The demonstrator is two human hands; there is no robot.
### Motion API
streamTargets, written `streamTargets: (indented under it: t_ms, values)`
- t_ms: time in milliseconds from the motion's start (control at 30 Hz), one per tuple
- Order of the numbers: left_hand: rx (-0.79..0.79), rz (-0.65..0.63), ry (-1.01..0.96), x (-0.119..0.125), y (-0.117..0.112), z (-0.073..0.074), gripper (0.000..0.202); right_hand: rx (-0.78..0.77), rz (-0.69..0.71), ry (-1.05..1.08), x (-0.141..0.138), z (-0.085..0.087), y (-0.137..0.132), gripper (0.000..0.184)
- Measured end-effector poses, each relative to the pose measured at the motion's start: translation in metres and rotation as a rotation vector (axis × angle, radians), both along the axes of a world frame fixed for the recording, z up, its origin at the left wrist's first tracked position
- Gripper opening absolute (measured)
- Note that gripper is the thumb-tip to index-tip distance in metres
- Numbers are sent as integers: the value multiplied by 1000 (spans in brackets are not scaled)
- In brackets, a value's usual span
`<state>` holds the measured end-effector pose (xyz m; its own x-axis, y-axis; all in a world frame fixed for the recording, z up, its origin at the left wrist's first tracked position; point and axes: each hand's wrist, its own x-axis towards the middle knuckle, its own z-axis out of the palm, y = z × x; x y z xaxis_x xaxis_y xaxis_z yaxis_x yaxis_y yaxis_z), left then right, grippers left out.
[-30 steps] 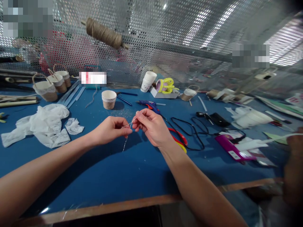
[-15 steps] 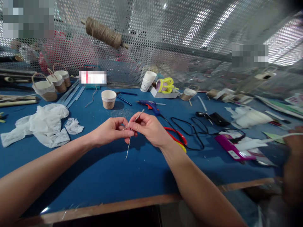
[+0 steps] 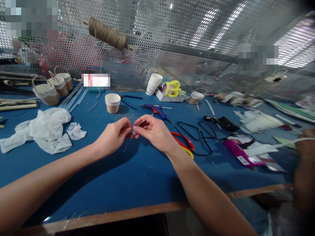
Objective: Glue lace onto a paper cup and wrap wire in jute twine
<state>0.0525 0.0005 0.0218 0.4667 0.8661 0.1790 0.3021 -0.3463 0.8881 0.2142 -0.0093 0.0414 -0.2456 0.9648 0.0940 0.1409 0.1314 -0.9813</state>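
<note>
Both my hands meet over the middle of the blue table (image 3: 137, 177). My left hand (image 3: 114, 135) and my right hand (image 3: 154, 131) each pinch a thin silvery strand (image 3: 144, 121), fingertips almost touching. One end of the strand sticks up to the right past my right fingers; a fainter end hangs down below my left fingers. Just right of my right hand lie red and yellow scissors (image 3: 185, 144).
A paper cup (image 3: 112, 102), a blue glue gun (image 3: 155, 109), white lace cloth (image 3: 46, 129), small cup baskets (image 3: 52, 87), a twine spool (image 3: 107, 33) on the mesh screen, black cable (image 3: 197, 134) and a magenta packet (image 3: 237, 152) are around. Another person's arm (image 3: 305, 170) is at the right edge.
The strand's long lower end, hanging well below my hands half a second ago, is now much shorter and fainter. My left fingers have shifted slightly up to the pinch point.
</note>
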Motion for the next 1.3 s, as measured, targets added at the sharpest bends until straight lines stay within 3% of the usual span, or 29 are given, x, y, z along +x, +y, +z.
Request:
streamTargets:
  t_ms: [67, 133, 233, 300, 400, 533, 767, 900, 1033, 1200, 1300]
  values:
    - [142, 75, 87, 1, -4, 0, 2, 20, -19, 16, 0, 0, 0, 21]
    - [248, 99, 101, 1, -7, 1, 9, 39, -25, 21, 0, 0, 1, 22]
    - [237, 54, 23, 1, -6, 3, 5, 91, -22, 13, 3, 1, 1, 18]
    - [88, -23, -98, 0, -4, 6, 8, 163, -38, 23, 5, 3, 1, 17]
    - [-282, -201, -305, -1, -1, 9, 23, 258, -39, 70, 6, 7, -1, 16]
    - [-711, -417, -466, -4, -1, 9, 33, 248, 48, 157, 7, 9, -5, 21]
    - [-936, -643, -577, -7, -6, 7, 31, 235, 165, 245, 10, 17, -13, 25]
    - [-928, -667, -535, -8, -5, 8, 29, 230, 165, 139, 14, 22, -16, 22]
    - [-766, -545, -378, -11, 4, 7, 30, 254, 112, -123, 18, 22, -14, 20]
    - [-525, -414, -89, -18, 17, 12, 27, 558, 92, -449, 18, 19, -8, 10]
    - [-582, -411, -66, -23, 22, 15, 29, 673, 112, -566, 16, 17, -8, 7]
